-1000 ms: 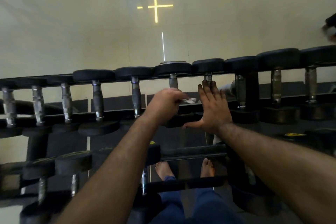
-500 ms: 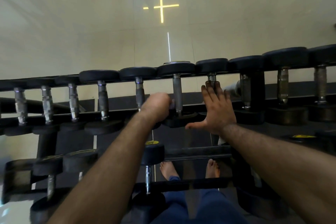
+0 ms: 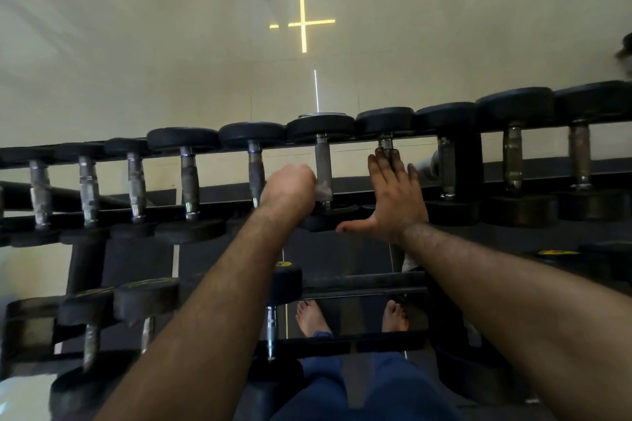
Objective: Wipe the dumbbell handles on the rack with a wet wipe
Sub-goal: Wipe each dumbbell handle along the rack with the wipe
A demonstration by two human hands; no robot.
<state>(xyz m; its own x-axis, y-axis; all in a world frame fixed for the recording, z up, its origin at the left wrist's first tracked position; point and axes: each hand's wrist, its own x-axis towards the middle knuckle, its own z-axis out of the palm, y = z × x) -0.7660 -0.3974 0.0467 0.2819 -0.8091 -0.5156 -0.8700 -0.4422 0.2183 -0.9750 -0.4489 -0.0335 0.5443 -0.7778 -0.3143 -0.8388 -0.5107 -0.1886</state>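
A long black rack (image 3: 372, 287) carries a row of black-ended dumbbells with steel handles on its top tier. My left hand (image 3: 290, 189) is curled round the lower part of the middle dumbbell's handle (image 3: 323, 164), with a bit of whitish wet wipe (image 3: 320, 187) showing between fingers and steel. My right hand (image 3: 393, 196) lies flat with straight fingers over the neighbouring dumbbell (image 3: 385, 123), thumb spread toward the left; its handle (image 3: 385, 143) shows only above the fingertips.
More dumbbells (image 3: 136, 301) sit on the lower tier at left. Bare feet (image 3: 311, 318) and blue trousers show below the rack. Behind the rack is a pale wall with a yellow cross of light (image 3: 302, 23).
My left hand slid from the upper part of the middle handle down toward its near end, and the loose end of the wipe is mostly hidden. My right hand stayed flat in place.
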